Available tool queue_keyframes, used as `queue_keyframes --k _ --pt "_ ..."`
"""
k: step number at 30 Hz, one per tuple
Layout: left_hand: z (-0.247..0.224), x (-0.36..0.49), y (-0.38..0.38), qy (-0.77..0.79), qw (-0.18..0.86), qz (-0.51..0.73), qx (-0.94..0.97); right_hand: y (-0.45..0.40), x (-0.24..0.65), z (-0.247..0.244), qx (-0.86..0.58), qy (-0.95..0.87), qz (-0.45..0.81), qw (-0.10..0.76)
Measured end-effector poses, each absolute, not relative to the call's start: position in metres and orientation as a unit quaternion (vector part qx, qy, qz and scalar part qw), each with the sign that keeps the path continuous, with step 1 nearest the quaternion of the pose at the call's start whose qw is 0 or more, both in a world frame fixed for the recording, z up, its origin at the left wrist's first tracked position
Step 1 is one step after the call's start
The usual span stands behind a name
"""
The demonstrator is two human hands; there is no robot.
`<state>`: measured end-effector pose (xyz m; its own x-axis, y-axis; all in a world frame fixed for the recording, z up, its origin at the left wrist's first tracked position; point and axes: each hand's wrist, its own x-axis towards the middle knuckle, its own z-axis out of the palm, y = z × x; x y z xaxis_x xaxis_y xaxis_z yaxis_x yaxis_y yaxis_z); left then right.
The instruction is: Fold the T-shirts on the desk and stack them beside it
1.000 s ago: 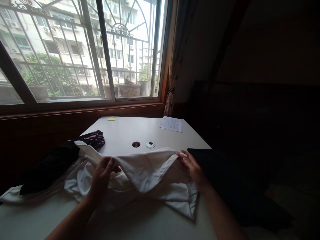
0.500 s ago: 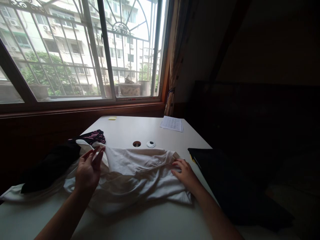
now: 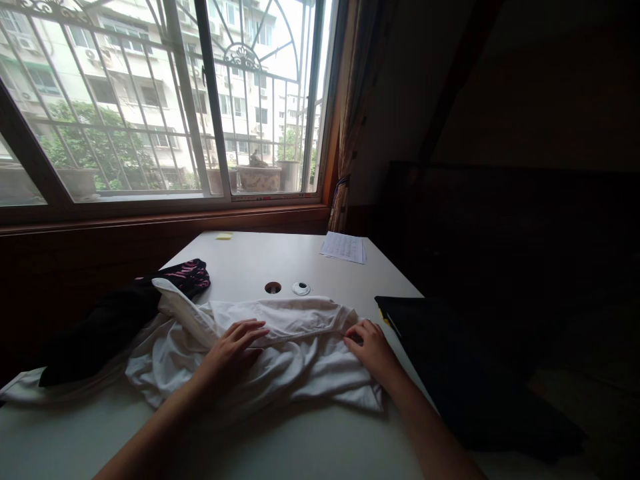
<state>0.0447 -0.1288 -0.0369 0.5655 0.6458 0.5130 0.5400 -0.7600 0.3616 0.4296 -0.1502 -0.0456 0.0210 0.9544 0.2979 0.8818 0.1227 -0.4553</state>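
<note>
A crumpled white shirt (image 3: 300,360) lies spread across the middle of the white table, with a folded-up flap standing at its upper left. Over the middle of the cloth is my left hand (image 3: 233,347), fingers stretched to the right and nothing seen in its grasp. My right hand (image 3: 369,343) is at the shirt's right end, thumb and fingers pinched on the edge of the fabric. Dark clothing (image 3: 110,320) with pink lettering lies beside the shirt on the left and partly covers pale fabric.
A dark folded cloth (image 3: 450,360) lies along the table's right side. Toward the back are a cable hole (image 3: 273,288), its loose round cover (image 3: 301,289), printed papers (image 3: 345,247) and a yellow sticky note (image 3: 225,236). A barred window (image 3: 240,120) stands behind the table (image 3: 240,260).
My left hand has come away from the shirt's upper left and moved right and down over its middle. My right hand stays at the right end, its fingers now closed on the edge.
</note>
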Motion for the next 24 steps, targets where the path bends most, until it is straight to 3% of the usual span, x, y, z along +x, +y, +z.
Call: queue_keyframes --k 8,24 --pt "-0.023 0.034 -0.131 0.396 0.06 0.268 0.876 -0.149 0.431 -0.048 -0.67 -0.696 0.042 0.255" --pt "-0.021 0.033 -0.129 0.433 0.062 0.301 0.848 -0.15 0.432 -0.047 -0.668 -0.699 0.053 0.249"
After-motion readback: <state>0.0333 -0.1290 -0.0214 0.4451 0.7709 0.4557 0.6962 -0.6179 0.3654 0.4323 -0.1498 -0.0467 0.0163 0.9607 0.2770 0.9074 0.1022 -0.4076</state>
